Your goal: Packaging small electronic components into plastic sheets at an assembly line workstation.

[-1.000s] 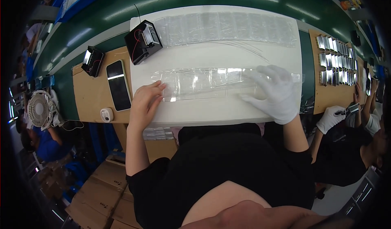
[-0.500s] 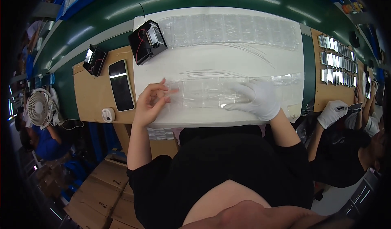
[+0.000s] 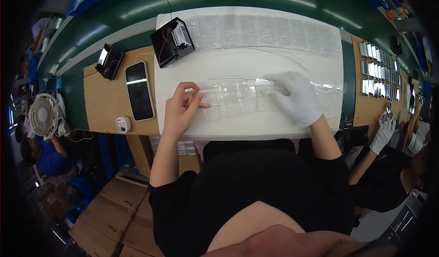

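Note:
A clear plastic strip of joined pockets lies across the near half of the white board. My bare left hand has its thumb and curled fingers closed on the strip's left end. In a white glove, my right hand is over the right part of the strip, thumb apart from the outstretched fingers; the fingertips are close to its far edge. Several thin wires lie along that far edge. More thin wires rest farther back, beside a second pocketed plastic strip.
Black boxes with red wires stand at the back left, one on the board, a smaller one on cardboard. Near that are a phone and a white round-ended case. Rows of metallic parts and a co-worker's gloved hand are right.
The near strip's left part has shifted and tilted, with my left hand farther right and away from me. My right hand has moved up toward the strip's far edge.

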Demonstrator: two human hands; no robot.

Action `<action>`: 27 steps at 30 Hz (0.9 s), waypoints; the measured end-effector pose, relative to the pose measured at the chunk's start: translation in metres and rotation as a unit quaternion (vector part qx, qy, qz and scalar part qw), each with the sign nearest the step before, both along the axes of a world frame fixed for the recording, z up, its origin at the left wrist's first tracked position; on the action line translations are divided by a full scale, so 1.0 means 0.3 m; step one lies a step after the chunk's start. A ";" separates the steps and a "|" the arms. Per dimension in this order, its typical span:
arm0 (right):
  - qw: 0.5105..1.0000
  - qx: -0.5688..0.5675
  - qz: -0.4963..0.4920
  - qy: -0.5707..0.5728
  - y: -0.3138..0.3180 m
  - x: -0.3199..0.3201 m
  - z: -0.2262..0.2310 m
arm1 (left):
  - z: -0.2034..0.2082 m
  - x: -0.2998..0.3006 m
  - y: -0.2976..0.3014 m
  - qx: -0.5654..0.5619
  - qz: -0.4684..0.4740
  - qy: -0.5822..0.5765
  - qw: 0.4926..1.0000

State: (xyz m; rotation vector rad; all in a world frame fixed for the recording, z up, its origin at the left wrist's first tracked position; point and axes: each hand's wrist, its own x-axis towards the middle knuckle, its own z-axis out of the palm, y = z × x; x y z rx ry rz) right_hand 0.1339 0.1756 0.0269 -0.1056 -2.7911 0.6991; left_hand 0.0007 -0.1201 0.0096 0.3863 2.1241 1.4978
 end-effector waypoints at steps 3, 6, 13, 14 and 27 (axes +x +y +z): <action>0.990 -0.068 0.052 0.116 -0.019 0.030 0.046 | 0.006 0.007 -0.003 -0.004 -0.009 0.006 1.000; 0.962 -0.073 0.264 -0.015 -0.159 0.040 0.156 | -0.002 0.006 -0.011 -0.008 -0.025 0.021 0.999; 0.904 -0.068 0.423 0.012 -0.348 -0.079 -0.109 | 0.003 -0.030 -0.023 0.000 -0.132 0.155 0.979; 0.900 -0.069 0.431 0.002 -0.354 -0.081 -0.117 | 0.009 -0.033 -0.025 0.002 -0.149 0.185 0.971; 0.883 -0.061 0.463 -0.050 -0.346 -0.095 -0.069 | 0.223 -0.160 0.127 -0.001 -0.034 0.224 0.974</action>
